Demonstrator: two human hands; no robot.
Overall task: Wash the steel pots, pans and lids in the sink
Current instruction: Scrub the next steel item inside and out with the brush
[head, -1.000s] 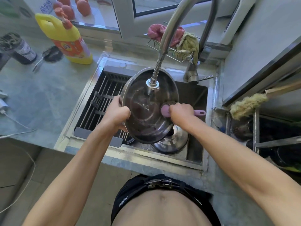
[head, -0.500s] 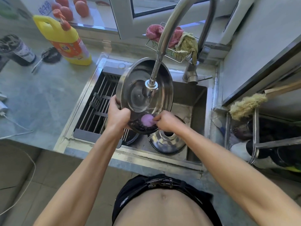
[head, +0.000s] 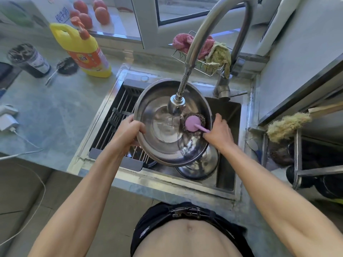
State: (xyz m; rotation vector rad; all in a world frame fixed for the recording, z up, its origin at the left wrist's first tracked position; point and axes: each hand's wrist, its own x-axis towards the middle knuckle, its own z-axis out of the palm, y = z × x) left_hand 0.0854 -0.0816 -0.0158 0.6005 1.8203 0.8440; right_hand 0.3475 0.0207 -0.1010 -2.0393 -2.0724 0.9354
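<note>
Head view: at the centre of the frame the left hand (head: pixel 130 131) grips the left rim of a wide, round stainless-steel pan (head: pixel 159 145), fingers curled over its edge, holding it tilted above the steel sink (head: pixel 228 175). The right hand (head: pixel 219 134) is clamped on the pink handle of a round pink-backed scrubbing brush with a dark wire pad (head: pixel 193 123), whose head presses on the pan's inner wall at the right. Half a second ago the brush sat low, near the pan's bottom rim beside the left hand; now it lies higher and further right, and the pan is tipped flatter, its hollow facing the camera more fully. The spray head of the curved steel tap (head: pixel 176 104) hangs just over the pan's middle, with water running onto the base. Below the pan, a second steel vessel (head: pixel 202 167) rests in the sink, partly hidden. A yellow detergent bottle (head: pixel 83 51) stands on the counter at upper left.
</note>
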